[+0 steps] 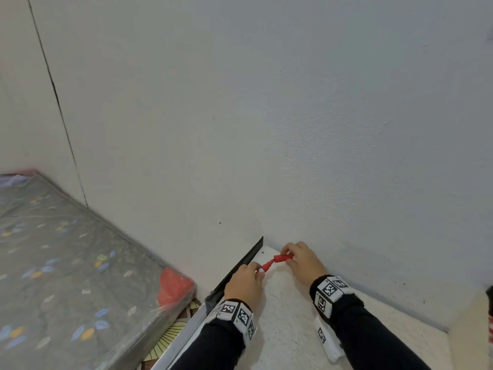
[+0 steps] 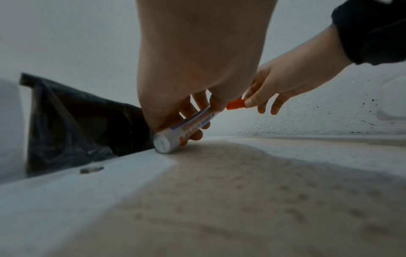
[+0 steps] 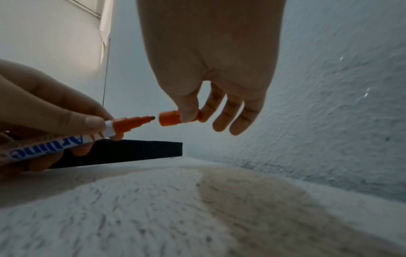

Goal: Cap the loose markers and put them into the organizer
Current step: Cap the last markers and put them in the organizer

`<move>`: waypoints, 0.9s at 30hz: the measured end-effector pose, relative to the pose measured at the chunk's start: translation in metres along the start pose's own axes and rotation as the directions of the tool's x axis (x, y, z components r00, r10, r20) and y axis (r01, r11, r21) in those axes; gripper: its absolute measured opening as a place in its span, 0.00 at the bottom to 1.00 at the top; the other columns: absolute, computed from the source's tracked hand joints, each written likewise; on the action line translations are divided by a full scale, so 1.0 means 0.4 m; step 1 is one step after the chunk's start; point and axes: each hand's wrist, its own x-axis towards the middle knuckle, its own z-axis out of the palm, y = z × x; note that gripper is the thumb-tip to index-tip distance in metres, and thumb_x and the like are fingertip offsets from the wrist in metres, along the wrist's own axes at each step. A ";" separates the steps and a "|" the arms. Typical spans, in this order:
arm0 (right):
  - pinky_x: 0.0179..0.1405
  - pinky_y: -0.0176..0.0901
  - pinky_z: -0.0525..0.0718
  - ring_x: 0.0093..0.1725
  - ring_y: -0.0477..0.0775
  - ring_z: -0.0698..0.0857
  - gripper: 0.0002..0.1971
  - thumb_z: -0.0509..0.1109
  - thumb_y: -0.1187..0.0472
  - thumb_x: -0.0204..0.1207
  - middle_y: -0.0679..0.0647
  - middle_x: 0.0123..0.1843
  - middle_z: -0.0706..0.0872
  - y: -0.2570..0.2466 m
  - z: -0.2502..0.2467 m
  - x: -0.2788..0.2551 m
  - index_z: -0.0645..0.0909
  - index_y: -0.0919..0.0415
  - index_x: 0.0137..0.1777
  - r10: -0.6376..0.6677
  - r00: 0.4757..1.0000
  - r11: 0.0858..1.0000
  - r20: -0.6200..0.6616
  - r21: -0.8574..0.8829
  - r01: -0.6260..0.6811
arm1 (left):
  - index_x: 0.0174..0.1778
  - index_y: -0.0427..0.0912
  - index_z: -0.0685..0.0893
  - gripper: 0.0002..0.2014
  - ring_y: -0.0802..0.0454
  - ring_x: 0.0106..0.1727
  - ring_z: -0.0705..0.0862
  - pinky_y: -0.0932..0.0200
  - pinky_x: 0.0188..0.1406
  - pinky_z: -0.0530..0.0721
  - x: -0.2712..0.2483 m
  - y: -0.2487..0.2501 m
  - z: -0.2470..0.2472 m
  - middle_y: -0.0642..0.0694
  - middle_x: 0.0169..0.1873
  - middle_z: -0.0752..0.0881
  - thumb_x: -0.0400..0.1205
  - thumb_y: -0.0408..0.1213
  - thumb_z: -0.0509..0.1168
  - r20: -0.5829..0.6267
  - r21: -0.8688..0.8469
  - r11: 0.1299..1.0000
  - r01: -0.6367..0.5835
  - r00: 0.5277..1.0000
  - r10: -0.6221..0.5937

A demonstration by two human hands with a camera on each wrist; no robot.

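My left hand [image 1: 246, 281] grips a white marker [image 3: 66, 141] with blue lettering and a red-orange nib end [image 1: 267, 265], held low over the white tabletop [image 1: 288, 329]. Its flat rear end [image 2: 162, 143] touches the table. My right hand [image 1: 301, 259] pinches the matching red-orange cap [image 3: 170, 118] between thumb and forefinger, its other fingers hanging loose. The cap's mouth faces the bare nib with a small gap between them, seen in the right wrist view. In the left wrist view the cap [image 2: 236, 104] shows just past my left fingers. No organizer is in view.
A black strip [image 1: 241, 268] runs along the table's left edge. The white wall [image 1: 293, 129] stands right behind my hands. A plastic-wrapped grey mattress [image 1: 66, 263] lies to the left, lower down. A white object [image 1: 328, 340] lies under my right forearm.
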 end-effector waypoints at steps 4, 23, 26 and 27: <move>0.61 0.39 0.74 0.55 0.50 0.77 0.10 0.65 0.66 0.78 0.47 0.48 0.73 0.009 -0.017 -0.033 0.82 0.55 0.55 -0.090 0.991 0.996 0.096 0.028 0.088 | 0.58 0.53 0.80 0.12 0.54 0.49 0.82 0.55 0.51 0.81 -0.007 0.005 0.007 0.52 0.50 0.81 0.85 0.46 0.54 0.040 -0.060 0.989 -0.139 0.989 0.141; 0.32 0.32 0.71 0.30 0.44 0.75 0.24 0.53 0.53 0.84 0.48 0.28 0.80 -0.013 -0.188 -0.276 0.76 0.56 0.26 0.283 0.921 0.861 -0.268 0.495 -0.120 | 0.38 0.41 0.82 0.14 0.59 0.14 0.62 0.71 0.14 0.57 -0.135 0.242 -0.026 0.54 0.25 0.74 0.86 0.39 0.55 0.424 -0.736 0.665 0.126 0.852 0.308; 0.30 0.31 0.71 0.30 0.45 0.74 0.21 0.55 0.51 0.83 0.49 0.30 0.82 0.004 -0.218 -0.327 0.75 0.59 0.30 0.266 0.929 0.863 -0.259 0.494 -0.109 | 0.38 0.40 0.82 0.13 0.58 0.13 0.64 0.70 0.14 0.58 -0.176 0.280 -0.016 0.51 0.24 0.74 0.85 0.38 0.58 0.405 -0.771 0.627 0.117 0.848 0.340; 0.29 0.29 0.71 0.29 0.45 0.74 0.19 0.57 0.51 0.82 0.48 0.31 0.82 0.013 -0.228 -0.344 0.73 0.58 0.31 0.262 0.930 0.862 -0.259 0.496 -0.104 | 0.37 0.40 0.82 0.13 0.58 0.13 0.65 0.69 0.14 0.60 -0.190 0.296 -0.012 0.51 0.23 0.74 0.85 0.38 0.59 0.383 -0.774 0.626 0.095 0.858 0.344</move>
